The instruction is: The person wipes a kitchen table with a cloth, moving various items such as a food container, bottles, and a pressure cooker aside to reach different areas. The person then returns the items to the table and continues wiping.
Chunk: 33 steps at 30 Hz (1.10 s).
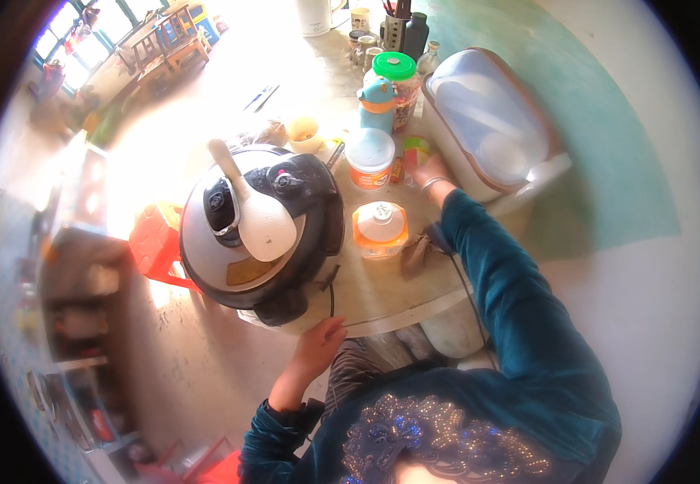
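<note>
My right hand (427,167) reaches across the table to a small container with a yellow-green lid (416,144), its fingers closed around the side. Just left of it stand an orange-and-white tub with a pale lid (370,158) and a small red-orange packet (396,170). Nearer to me is an orange container with a white cap (381,222). My left hand (324,337) is at the table's near edge, fingers loosely curled, below a dark cord (332,290). Above it sits an electric pressure cooker (247,275) with a white rice paddle (265,233) lying on its lid.
A lidded storage box (468,163) stands on the right of the table (380,302). Behind are a blue bottle (376,115), a green-lidded jar (407,91) and a utensil holder (395,33). A red plastic stool (155,239) stands left of the cooker.
</note>
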Each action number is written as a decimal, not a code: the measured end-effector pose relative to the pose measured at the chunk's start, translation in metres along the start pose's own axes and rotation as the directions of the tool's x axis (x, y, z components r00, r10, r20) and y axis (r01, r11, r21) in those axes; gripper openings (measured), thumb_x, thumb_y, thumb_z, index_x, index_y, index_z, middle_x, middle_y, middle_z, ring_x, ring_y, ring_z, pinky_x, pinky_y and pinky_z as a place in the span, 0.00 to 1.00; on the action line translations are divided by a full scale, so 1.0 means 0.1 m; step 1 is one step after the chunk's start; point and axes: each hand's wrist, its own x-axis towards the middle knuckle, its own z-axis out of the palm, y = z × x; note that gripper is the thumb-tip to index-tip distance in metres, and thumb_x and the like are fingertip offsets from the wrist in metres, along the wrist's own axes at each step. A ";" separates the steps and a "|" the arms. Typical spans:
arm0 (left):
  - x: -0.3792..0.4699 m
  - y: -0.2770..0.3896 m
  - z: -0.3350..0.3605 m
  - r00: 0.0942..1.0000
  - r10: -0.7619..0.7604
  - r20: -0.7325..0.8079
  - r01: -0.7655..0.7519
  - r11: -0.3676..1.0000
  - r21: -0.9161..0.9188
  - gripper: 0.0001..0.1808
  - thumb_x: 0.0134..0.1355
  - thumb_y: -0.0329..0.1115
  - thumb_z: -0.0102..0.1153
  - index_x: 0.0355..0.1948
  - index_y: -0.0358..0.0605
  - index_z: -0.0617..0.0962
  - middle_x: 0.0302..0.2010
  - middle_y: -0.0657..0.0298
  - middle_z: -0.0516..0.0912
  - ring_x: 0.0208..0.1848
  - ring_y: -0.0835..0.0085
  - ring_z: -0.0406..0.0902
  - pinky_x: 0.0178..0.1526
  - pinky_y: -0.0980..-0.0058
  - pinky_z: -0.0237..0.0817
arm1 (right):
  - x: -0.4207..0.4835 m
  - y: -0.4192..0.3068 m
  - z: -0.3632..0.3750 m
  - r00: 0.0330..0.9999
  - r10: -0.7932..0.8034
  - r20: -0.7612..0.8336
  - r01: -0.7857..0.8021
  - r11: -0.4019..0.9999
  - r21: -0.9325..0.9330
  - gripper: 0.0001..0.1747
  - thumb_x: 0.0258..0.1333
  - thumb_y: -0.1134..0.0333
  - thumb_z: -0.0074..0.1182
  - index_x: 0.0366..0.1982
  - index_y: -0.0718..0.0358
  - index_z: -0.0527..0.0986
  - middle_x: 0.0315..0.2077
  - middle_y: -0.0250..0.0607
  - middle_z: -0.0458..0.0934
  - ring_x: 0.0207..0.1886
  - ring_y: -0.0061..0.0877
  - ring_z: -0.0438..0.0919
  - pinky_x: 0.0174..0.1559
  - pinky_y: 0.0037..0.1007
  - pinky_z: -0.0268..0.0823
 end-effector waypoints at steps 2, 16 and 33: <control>-0.01 -0.03 -0.03 0.999 -0.011 -0.031 0.012 0.999 0.052 0.19 0.69 0.37 0.60 0.56 0.37 0.80 0.44 0.57 0.87 0.45 0.75 0.82 0.49 0.75 0.72 | -0.17 -0.04 -0.15 0.962 0.047 0.269 -0.094 0.982 0.166 0.40 0.46 0.52 0.70 0.54 0.72 0.71 0.44 0.53 0.82 0.44 0.37 0.84 0.46 0.36 0.75; 0.21 0.99 0.62 0.885 0.463 -0.048 -0.466 0.881 -0.085 0.36 0.62 0.39 0.71 0.67 0.42 0.69 0.56 0.59 0.79 0.56 0.71 0.77 0.57 0.69 0.70 | -2.02 0.45 -1.54 0.373 -0.610 0.699 0.042 0.764 0.644 0.42 0.51 0.68 0.74 0.64 0.56 0.64 0.57 0.30 0.73 0.62 0.20 0.69 0.65 0.31 0.63; -0.08 0.33 0.00 0.855 0.518 -0.037 -0.515 0.855 0.059 0.45 0.55 0.31 0.74 0.68 0.41 0.60 0.63 0.51 0.67 0.63 0.61 0.73 0.62 0.63 0.69 | -1.89 -0.43 -0.93 0.454 -0.864 0.219 0.858 0.490 0.154 0.51 0.51 0.57 0.73 0.72 0.58 0.59 0.69 0.46 0.63 0.64 0.37 0.69 0.65 0.37 0.64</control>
